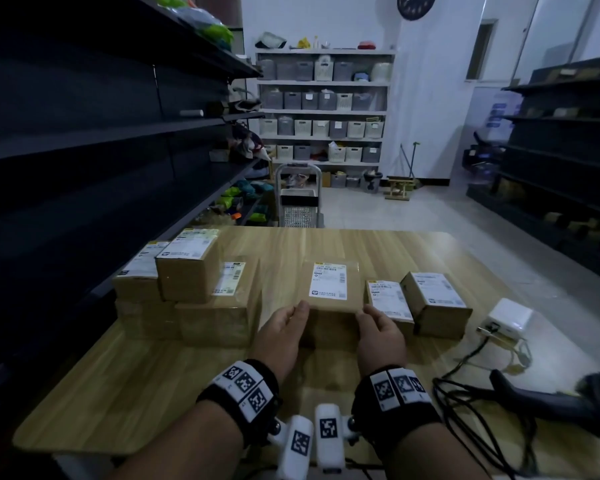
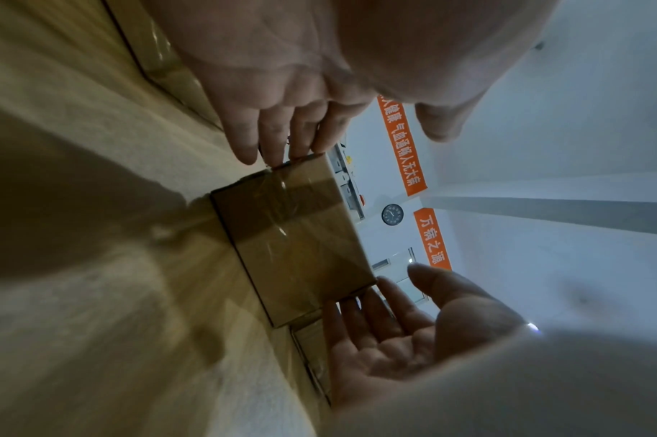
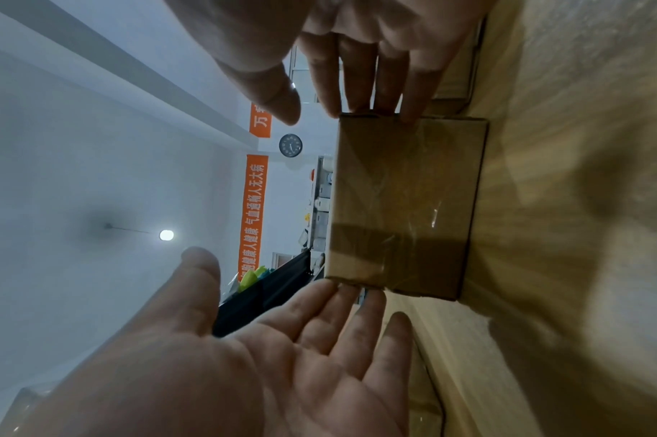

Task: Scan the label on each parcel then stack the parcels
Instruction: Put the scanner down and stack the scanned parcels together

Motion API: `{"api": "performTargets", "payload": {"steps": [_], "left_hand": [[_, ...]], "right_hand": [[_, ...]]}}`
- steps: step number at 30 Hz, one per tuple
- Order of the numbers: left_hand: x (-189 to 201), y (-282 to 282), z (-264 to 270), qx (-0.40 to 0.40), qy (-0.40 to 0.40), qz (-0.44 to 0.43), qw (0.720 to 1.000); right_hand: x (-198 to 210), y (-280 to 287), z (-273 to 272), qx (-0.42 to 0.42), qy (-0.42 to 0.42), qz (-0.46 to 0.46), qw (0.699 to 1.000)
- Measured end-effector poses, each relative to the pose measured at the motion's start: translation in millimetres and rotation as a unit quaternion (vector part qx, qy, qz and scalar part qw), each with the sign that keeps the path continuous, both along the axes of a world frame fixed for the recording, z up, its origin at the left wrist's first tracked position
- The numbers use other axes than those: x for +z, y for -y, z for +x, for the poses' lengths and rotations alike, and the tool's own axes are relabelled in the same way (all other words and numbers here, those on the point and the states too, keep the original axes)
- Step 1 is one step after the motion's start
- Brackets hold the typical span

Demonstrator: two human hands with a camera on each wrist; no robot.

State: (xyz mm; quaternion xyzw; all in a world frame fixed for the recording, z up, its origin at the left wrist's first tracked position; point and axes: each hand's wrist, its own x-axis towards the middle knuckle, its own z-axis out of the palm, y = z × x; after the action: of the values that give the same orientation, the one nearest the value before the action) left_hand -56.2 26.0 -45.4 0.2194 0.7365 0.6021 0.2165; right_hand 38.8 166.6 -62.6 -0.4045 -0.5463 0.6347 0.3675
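A brown parcel (image 1: 329, 292) with a white label on top lies flat at the middle of the wooden table (image 1: 413, 252). My left hand (image 1: 291, 317) touches its left end and my right hand (image 1: 369, 317) its right end, both with straight fingers. In the left wrist view the left hand's (image 2: 341, 127) fingertips (image 2: 300, 147) meet the taped parcel's (image 2: 296, 242) corner, thumb held off it. The right wrist view shows the right hand (image 3: 322, 103) against the parcel (image 3: 405, 201) the same way. A black handheld scanner (image 1: 551, 403) lies on the table at the right.
A stack of several labelled parcels (image 1: 187, 289) stands at the table's left. Two smaller parcels (image 1: 437, 303) sit just right of my right hand. A white adapter box (image 1: 506, 318) and black cables (image 1: 465, 393) lie at the right. Dark shelving (image 1: 84, 133) runs along the left.
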Motion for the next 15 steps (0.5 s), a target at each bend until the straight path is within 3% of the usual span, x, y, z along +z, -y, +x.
{"api": "performTargets", "payload": {"steps": [8, 12, 15], "left_hand": [[-1, 39, -8, 0.037, 0.008, -0.015, 0.999], [-2, 53, -15, 0.021, -0.066, -0.039, 0.997], [11, 61, -23, 0.067, -0.172, -0.09, 0.979]], "right_hand": [[1, 29, -15, 0.049, -0.005, 0.006, 0.999], [3, 39, -20, 0.06, 0.0, 0.012, 0.998], [1, 39, -22, 0.073, 0.001, 0.023, 0.997]]}}
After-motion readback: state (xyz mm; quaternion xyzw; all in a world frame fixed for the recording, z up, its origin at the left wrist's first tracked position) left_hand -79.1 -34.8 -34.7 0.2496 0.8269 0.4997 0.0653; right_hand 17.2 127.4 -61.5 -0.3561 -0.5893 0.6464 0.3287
